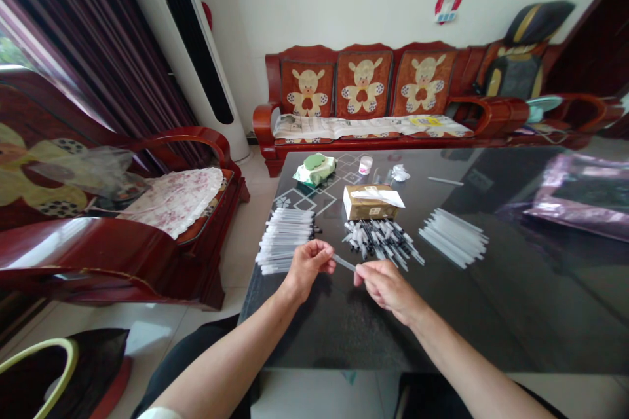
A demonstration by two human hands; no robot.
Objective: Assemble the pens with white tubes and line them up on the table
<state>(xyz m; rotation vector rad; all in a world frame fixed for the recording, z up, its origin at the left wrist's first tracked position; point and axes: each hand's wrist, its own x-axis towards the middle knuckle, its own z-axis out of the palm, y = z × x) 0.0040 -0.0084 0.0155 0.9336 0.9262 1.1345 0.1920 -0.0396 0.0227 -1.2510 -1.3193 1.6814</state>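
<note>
Standing at far left: one red-brown wooden armchair [88, 247], floral cloth on its seat. Next, on the dark tabletop [531, 301]: one row of pale pens [285, 239], laid side by side, some black ends to the right. Behind it, one green wet-wipe pack [314, 173].

Left hand [310, 265]: near the row's front right corner, thumb and fingers pinching one end of a translucent pen barrel [345, 264]. Barrel held slantwise above the tabletop, between both hands, its ends hidden by fingers. Centre: one gold tissue box [371, 211]; in front of it, one loose heap of black-and-white pen parts [383, 239]. Right hand [388, 285]: in front of the heap, pinching the barrel's other end.

Step in hand, by judgement: handling a single barrel two-handed. Next move, by judgement: calls for light pinches and hands kept in line. Far right of the heap: one fanned stack of translucent tubes [455, 237]; beyond, one lone tube [445, 181]; last, one purple plastic package [584, 222].
</note>
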